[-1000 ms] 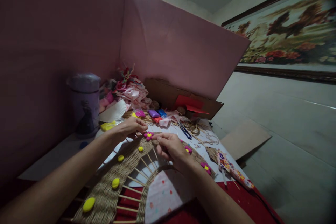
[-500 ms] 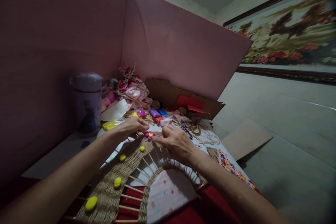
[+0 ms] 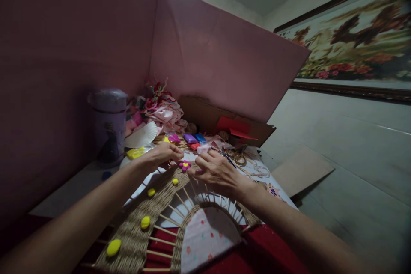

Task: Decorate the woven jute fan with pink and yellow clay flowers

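A fan-shaped woven piece [image 3: 128,227] of twine over thin sticks lies in front of me, with a white spotted half-round panel [image 3: 208,235] at its base. Yellow clay dots [image 3: 145,222] run along the woven band. Near its top sits a magenta clay flower [image 3: 184,165] with a yellow centre. My left hand [image 3: 165,154] is closed in a pinch just left of the flower; whatever lies between its fingertips is hidden. To the right of the flower, my right hand [image 3: 218,173] has its fingers curled around a small magenta bit of clay [image 3: 199,170].
Clay packets in purple [image 3: 190,138] and blue [image 3: 199,138] lie behind my hands. Scissors [image 3: 228,159] and a twine roll [image 3: 240,158] are at the right. A lilac canister [image 3: 111,128] stands at the left, beside a white paper plate [image 3: 141,135]. Cardboard [image 3: 205,109] leans behind.
My right hand has turned and drawn slightly away from the flower, and a magenta bit now shows at its fingers. The left hand stays beside the flower.
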`<state>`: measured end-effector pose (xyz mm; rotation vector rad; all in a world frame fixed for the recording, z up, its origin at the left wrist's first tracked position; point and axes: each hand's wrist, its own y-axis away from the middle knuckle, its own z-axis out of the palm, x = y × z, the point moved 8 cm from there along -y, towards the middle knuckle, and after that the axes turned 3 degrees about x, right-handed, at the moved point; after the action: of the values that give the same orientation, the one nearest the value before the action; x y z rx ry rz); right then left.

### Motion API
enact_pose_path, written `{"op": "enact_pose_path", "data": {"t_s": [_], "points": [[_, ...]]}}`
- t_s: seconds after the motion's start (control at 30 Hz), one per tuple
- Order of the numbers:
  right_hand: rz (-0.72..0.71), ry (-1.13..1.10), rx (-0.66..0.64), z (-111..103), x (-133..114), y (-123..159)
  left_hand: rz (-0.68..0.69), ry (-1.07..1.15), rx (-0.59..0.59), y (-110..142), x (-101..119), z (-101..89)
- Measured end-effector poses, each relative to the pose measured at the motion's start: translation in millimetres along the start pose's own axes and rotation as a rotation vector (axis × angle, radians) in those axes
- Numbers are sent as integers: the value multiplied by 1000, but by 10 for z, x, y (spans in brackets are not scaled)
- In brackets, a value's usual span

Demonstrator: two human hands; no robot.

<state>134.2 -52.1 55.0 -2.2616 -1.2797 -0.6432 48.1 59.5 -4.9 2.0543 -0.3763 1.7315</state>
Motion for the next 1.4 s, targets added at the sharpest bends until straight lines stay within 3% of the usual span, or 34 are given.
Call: {"op": "enact_pose_path", "data": {"t_s": [0.83, 1.17, 1.3, 1.4], "points": [[-154, 137, -26, -100, -119, -126, 11, -7, 12, -15, -21, -17], [-128, 105, -8, -152, -112, -96, 27, -11, 7, -16, -11, -22], [43, -74, 67, -124, -33, -29, 27, -7, 10, -22, -21, -28], [517, -481, 195, 41, 231, 77, 22, -14, 18, -36, -38, -38]]}}
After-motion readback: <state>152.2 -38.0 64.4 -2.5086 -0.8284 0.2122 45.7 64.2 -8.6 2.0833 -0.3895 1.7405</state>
